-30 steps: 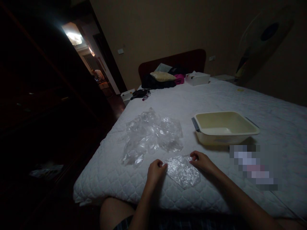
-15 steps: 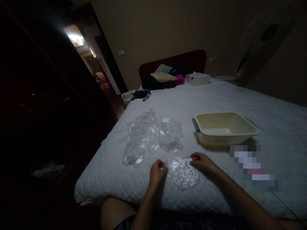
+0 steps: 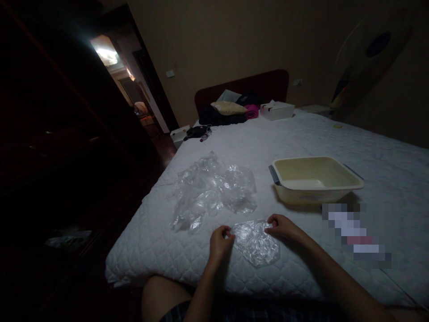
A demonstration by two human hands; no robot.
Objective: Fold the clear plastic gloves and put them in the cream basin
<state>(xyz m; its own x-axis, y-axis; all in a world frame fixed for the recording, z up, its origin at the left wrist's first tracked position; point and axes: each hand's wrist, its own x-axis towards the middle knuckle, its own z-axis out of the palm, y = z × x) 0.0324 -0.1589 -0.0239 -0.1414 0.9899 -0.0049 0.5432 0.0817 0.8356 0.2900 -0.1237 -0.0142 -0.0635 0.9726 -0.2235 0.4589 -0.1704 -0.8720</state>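
Note:
Between my two hands is a clear plastic bag, crinkled and shiny, spread near the bed's front edge. My left hand pinches its upper left corner between thumb and fingers. At the upper right corner my right hand grips the film in the same way. Just beyond lies a loose heap of clear plastic bags, crumpled and overlapping. To the right of the heap stands a cream plastic basin with grey handles; no contents show in it.
The bed has a white quilted cover. A pixelated patch hides something right of my right arm. Toward the headboard are a pillow, a rolled pink cloth and a white box. A fan stands at the far right.
Almost nothing differs. Both hands keep their pinch on the plastic bag, and the whole view has shifted very slightly.

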